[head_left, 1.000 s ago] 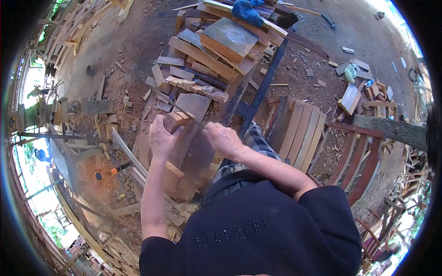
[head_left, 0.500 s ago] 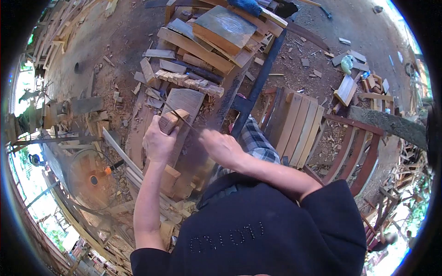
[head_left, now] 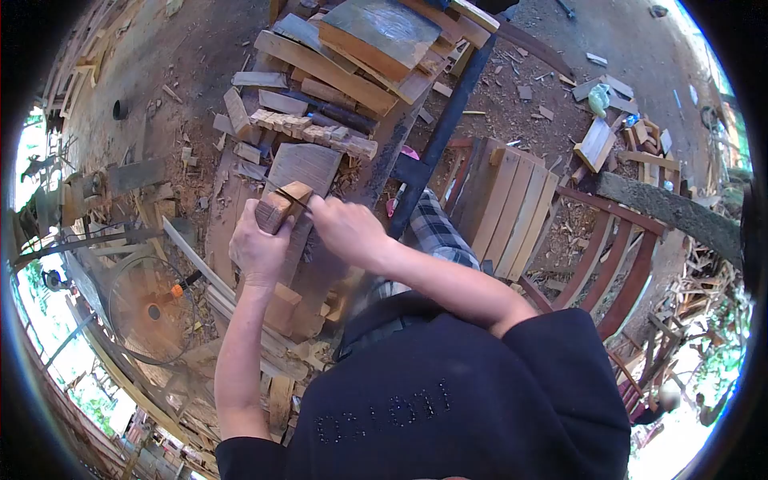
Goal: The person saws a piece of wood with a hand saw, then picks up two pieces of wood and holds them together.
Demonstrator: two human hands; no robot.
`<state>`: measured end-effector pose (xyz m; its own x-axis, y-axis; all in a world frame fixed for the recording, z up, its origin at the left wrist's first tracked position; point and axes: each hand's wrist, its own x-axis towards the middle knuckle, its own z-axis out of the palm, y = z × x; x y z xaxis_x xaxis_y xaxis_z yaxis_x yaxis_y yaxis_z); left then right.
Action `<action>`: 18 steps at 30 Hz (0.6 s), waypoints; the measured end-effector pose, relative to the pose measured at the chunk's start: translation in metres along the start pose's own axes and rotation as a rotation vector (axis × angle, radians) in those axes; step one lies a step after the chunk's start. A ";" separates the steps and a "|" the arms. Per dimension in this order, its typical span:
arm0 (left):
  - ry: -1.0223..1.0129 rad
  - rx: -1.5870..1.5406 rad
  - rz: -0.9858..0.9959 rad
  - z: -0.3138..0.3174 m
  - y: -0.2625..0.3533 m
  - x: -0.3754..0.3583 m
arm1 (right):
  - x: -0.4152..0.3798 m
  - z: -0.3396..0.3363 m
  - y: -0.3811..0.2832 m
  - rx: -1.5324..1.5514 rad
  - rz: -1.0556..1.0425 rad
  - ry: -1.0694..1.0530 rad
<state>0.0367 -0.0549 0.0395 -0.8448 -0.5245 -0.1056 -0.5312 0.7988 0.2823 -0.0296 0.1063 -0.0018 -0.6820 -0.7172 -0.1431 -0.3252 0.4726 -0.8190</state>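
Note:
A small reddish-brown wood block with a paler top is gripped in my left hand, above a flat grey-brown board. My right hand is closed round the near end of a thin dark rod-like tool, whose handle is hidden in the fist. The tool lies across the top of the block, and its far part reaches past it to the upper left. My two hands are close together but apart.
Stacked planks and a thick wooden slab lie beyond the board. A dark metal bar runs on the right, beside a slatted wooden piece and a reddish chair-like frame. A round fan stands at left.
My right hand has moved up and left, closer to the block, and the tool has slid further across it. The whole view has shifted slightly.

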 end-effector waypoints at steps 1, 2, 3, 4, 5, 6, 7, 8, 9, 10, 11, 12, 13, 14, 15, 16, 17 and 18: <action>0.004 0.005 0.002 0.000 0.001 0.000 | 0.003 0.002 0.001 0.004 -0.004 0.004; 0.006 0.011 -0.007 0.001 0.002 -0.001 | 0.005 0.004 0.002 0.004 -0.029 0.006; 0.004 0.014 -0.012 0.001 0.002 -0.002 | 0.006 0.004 0.002 0.002 -0.049 0.010; -0.001 0.012 -0.007 0.000 0.003 0.000 | -0.011 -0.011 -0.006 0.010 -0.006 -0.017; -0.003 0.009 -0.010 -0.001 0.004 0.001 | -0.024 -0.017 -0.004 0.006 0.002 -0.019; -0.007 0.007 -0.018 -0.001 0.004 0.000 | -0.036 -0.021 -0.002 0.005 0.034 -0.068; -0.012 0.004 -0.027 0.001 0.003 0.001 | -0.041 -0.022 0.000 0.004 0.061 -0.119; -0.010 -0.011 -0.023 0.001 0.002 0.001 | -0.033 -0.019 0.000 -0.001 0.045 -0.106; -0.009 -0.022 -0.013 0.001 0.001 0.001 | -0.019 -0.011 0.001 0.005 0.049 -0.109; -0.008 -0.018 -0.012 0.000 0.002 0.001 | 0.001 0.000 0.004 0.002 0.003 -0.059; -0.011 -0.003 -0.034 0.000 0.002 0.002 | 0.015 0.006 0.006 -0.003 -0.048 -0.006; -0.018 0.013 -0.055 -0.001 0.002 0.003 | 0.019 0.008 0.006 -0.002 -0.055 0.011; -0.022 0.017 -0.051 -0.002 0.004 0.001 | 0.012 0.003 0.002 0.002 -0.051 0.014; 0.002 0.029 -0.002 -0.001 0.007 -0.003 | -0.003 -0.006 -0.001 0.004 -0.019 -0.007; 0.026 0.038 0.044 0.001 0.009 -0.005 | -0.015 -0.014 -0.002 0.004 0.013 -0.032; 0.019 0.035 0.041 0.001 0.009 -0.004 | -0.023 -0.017 0.000 0.003 0.019 -0.038; 0.013 0.014 0.042 -0.001 0.010 -0.002 | -0.030 -0.019 0.002 -0.014 0.024 -0.059; 0.010 -0.006 0.040 -0.002 0.011 -0.002 | -0.033 -0.020 0.004 -0.031 0.025 -0.083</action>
<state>0.0331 -0.0457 0.0446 -0.8647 -0.4950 -0.0849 -0.4966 0.8175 0.2917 -0.0216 0.1422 0.0107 -0.6341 -0.7444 -0.2095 -0.3299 0.5054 -0.7973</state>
